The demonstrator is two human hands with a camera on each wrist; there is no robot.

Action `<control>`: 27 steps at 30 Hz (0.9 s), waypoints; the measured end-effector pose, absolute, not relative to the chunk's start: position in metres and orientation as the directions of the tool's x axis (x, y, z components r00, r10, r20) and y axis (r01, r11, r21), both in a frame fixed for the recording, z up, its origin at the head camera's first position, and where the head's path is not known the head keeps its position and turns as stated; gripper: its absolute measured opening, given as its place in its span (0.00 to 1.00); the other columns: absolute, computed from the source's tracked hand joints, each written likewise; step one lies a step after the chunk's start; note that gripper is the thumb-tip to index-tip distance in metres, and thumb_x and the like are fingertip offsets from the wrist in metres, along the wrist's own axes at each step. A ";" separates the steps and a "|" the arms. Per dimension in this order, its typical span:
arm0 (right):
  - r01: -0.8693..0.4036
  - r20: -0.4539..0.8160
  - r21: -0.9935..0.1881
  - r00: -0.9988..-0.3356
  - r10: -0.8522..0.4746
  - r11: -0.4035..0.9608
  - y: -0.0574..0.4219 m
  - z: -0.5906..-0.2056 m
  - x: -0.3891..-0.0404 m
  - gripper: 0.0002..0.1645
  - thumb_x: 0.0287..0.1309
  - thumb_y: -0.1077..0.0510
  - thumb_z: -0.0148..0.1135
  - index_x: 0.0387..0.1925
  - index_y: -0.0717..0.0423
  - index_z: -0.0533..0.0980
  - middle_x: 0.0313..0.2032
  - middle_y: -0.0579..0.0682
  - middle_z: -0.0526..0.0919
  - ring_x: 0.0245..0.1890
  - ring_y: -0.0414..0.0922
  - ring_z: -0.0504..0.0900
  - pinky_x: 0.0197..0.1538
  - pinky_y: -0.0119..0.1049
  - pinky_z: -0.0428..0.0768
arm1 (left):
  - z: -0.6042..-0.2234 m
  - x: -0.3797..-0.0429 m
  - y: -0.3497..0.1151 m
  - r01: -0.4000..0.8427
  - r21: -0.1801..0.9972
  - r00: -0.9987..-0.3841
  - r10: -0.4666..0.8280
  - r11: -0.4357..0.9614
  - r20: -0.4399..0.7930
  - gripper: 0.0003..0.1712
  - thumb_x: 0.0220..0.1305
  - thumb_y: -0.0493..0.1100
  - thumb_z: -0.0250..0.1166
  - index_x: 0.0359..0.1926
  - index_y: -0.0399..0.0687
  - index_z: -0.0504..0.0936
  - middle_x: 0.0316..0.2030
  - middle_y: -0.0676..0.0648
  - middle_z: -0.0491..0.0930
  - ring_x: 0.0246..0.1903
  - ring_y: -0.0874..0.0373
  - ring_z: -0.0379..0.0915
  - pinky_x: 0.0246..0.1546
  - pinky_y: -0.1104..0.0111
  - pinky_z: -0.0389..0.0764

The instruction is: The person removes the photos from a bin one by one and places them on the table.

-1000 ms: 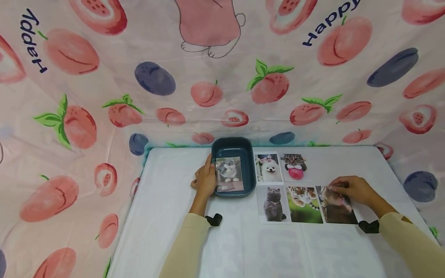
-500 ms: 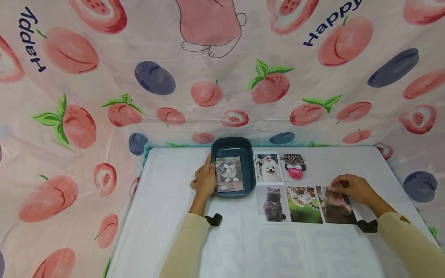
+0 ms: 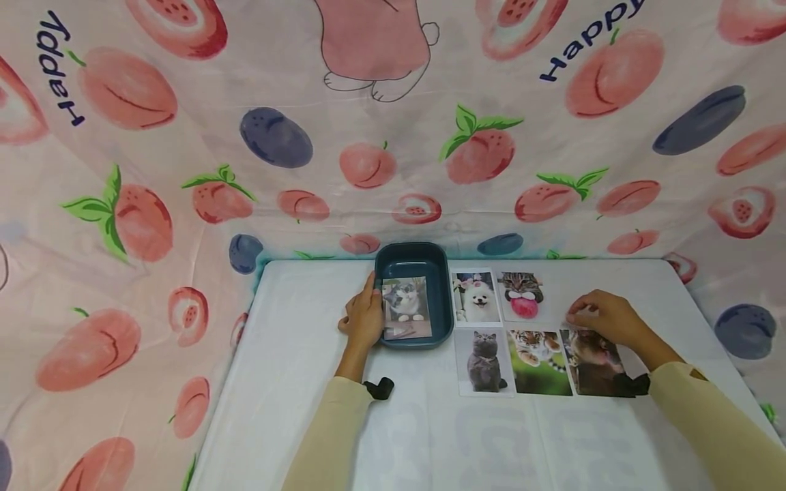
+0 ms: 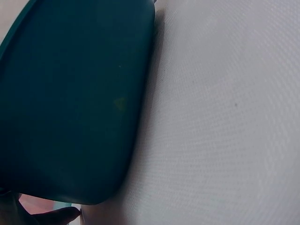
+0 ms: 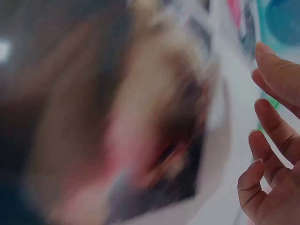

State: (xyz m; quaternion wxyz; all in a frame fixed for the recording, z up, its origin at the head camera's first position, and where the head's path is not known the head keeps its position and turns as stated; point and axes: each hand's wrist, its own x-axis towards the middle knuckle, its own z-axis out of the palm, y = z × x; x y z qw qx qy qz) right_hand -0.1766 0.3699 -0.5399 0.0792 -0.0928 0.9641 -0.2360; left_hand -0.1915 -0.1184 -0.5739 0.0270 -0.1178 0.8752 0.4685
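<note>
My left hand (image 3: 365, 318) grips the left wall of a dark teal plastic tray (image 3: 443, 300), its index finger along the rim. Inside the tray lies a photo card of a grey-and-white cat (image 3: 406, 307). In the left wrist view the tray's outer wall (image 4: 79, 103) fills the left side. My right hand (image 3: 610, 317) hovers above the top edge of a photo card with a brown furry animal (image 3: 592, 365), fingers loosely bent and nothing between them. That card shows blurred and close in the right wrist view, beside the bent fingers (image 5: 267, 115).
Left of the brown card lie a tiger card (image 3: 540, 368) and a grey cat card (image 3: 485, 365). Behind them are a white dog card (image 3: 477, 300) and a tabby card with a pink ball (image 3: 522, 296). A fruit-print cloth (image 3: 393, 225) hangs behind the white table (image 3: 295, 327).
My right hand has left the brown animal card, moving up and slightly left. The card stays in place, and my left hand stays on the tray.
</note>
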 end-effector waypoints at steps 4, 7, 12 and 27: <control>-0.214 -0.042 -0.488 -0.963 -0.268 0.846 0.338 -0.527 -0.191 0.11 0.63 0.50 0.71 0.40 0.52 0.86 0.43 0.54 0.85 0.47 0.57 0.81 0.50 0.59 0.78 | -0.573 -0.191 -0.118 -0.232 0.815 -0.971 -0.183 0.531 -0.157 0.28 0.81 0.59 0.38 0.78 0.82 0.54 0.74 0.51 0.68 0.74 0.41 0.49 0.61 0.34 0.38; -0.310 0.034 -0.491 -0.940 -0.338 0.814 0.312 -0.519 -0.205 0.10 0.61 0.54 0.72 0.41 0.55 0.86 0.42 0.53 0.85 0.45 0.55 0.82 0.49 0.56 0.79 | -0.572 -0.191 -0.117 -0.236 0.813 -0.970 -0.186 0.533 -0.159 0.28 0.81 0.60 0.38 0.78 0.82 0.54 0.74 0.51 0.68 0.74 0.41 0.49 0.61 0.34 0.39; -0.401 0.077 -0.499 -0.904 -0.421 0.768 0.263 -0.505 -0.231 0.12 0.59 0.52 0.75 0.42 0.52 0.86 0.40 0.51 0.86 0.40 0.50 0.81 0.44 0.49 0.78 | -0.572 -0.190 -0.117 -0.241 0.804 -0.968 -0.191 0.544 -0.161 0.28 0.82 0.60 0.38 0.78 0.83 0.53 0.74 0.51 0.68 0.74 0.41 0.49 0.61 0.34 0.39; -0.471 -0.050 -0.587 -0.791 -0.610 0.658 0.119 -0.477 -0.283 0.25 0.62 0.46 0.71 0.55 0.55 0.82 0.53 0.53 0.86 0.54 0.52 0.83 0.58 0.51 0.80 | -0.571 -0.191 -0.116 -0.238 0.802 -0.969 -0.192 0.548 -0.156 0.29 0.82 0.58 0.38 0.79 0.78 0.55 0.74 0.50 0.68 0.73 0.40 0.51 0.61 0.33 0.40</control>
